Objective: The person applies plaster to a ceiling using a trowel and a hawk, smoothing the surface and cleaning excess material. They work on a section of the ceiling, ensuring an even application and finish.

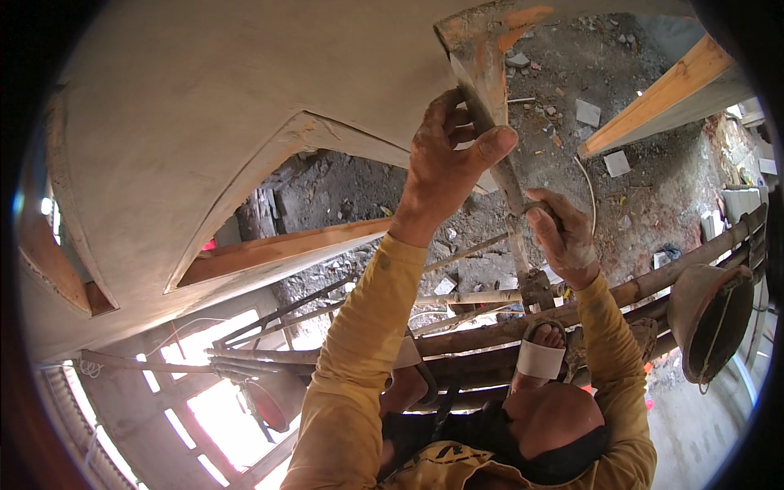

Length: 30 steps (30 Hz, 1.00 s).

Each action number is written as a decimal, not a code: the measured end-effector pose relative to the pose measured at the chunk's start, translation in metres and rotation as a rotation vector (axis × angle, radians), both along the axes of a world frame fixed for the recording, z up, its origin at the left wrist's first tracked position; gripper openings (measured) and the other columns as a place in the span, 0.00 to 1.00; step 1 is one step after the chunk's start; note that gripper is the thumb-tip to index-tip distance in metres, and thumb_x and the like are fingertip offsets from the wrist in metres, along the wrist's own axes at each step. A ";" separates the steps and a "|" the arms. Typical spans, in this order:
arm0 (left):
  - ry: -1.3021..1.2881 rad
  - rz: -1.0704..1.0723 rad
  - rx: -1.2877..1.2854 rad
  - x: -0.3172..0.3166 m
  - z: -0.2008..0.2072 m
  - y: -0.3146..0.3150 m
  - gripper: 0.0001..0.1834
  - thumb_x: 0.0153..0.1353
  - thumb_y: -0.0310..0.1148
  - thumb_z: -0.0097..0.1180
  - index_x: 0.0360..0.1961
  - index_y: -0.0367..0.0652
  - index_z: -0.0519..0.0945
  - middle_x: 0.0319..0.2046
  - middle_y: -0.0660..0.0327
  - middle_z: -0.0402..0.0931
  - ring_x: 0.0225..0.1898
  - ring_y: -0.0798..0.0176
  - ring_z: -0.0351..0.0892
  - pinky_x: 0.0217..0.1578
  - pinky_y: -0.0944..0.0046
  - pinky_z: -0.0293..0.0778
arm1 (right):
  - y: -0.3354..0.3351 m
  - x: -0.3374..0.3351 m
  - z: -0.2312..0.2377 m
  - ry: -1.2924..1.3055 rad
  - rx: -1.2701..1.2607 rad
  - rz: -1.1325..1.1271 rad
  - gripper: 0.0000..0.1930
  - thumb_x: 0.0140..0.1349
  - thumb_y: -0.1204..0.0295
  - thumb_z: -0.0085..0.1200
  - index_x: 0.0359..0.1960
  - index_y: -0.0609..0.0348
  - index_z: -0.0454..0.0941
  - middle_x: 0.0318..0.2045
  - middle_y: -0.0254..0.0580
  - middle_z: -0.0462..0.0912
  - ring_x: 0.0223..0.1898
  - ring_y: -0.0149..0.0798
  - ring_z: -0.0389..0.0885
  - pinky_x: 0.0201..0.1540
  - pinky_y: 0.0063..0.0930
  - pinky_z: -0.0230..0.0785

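Note:
A long, narrow, plaster-smeared flat tool runs slantwise up to the plastered corner of a wall opening, its edge toward me. My left hand grips it around the middle, fingers curled on the far side and thumb lying across it. Lower and to the right, my right hand is closed around a dark handle-like part at the tool's near end. Its exact kind cannot be made out. The tool's upper end meets the grey-brown plastered edge of the wall.
Grey plastered wall with angular, wood-edged openings fills the upper left. Bamboo poles cross below my hands, with my sandalled foot on them. A dark bucket hangs at right, another bucket lower left. Rubble ground lies far below.

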<state>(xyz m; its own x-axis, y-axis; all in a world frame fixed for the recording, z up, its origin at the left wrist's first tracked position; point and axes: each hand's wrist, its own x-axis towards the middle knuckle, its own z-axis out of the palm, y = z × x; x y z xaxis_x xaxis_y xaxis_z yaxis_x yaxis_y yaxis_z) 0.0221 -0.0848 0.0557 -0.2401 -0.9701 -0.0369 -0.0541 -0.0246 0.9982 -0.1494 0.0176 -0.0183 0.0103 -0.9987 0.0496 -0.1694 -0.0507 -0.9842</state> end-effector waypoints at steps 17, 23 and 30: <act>-0.031 -0.019 0.070 -0.001 -0.023 0.002 0.43 0.51 0.44 0.68 0.57 0.25 0.60 0.45 0.47 0.73 0.48 0.60 0.74 0.45 0.65 0.76 | 0.005 -0.002 -0.025 0.071 -0.067 0.023 0.18 0.65 0.63 0.51 0.48 0.68 0.73 0.17 0.30 0.70 0.17 0.21 0.64 0.19 0.19 0.57; 0.019 0.001 0.072 -0.004 -0.030 0.009 0.45 0.50 0.46 0.68 0.58 0.25 0.59 0.45 0.48 0.72 0.48 0.60 0.74 0.44 0.65 0.75 | 0.012 -0.004 -0.024 0.062 0.021 0.018 0.18 0.64 0.64 0.52 0.46 0.68 0.73 0.23 0.37 0.75 0.19 0.26 0.69 0.22 0.21 0.62; 0.037 0.002 0.049 -0.002 -0.027 0.004 0.46 0.50 0.49 0.67 0.58 0.26 0.58 0.47 0.48 0.72 0.49 0.59 0.74 0.47 0.64 0.73 | 0.003 -0.007 -0.011 0.114 -0.038 0.028 0.17 0.64 0.65 0.52 0.46 0.68 0.74 0.23 0.37 0.75 0.19 0.26 0.69 0.22 0.21 0.61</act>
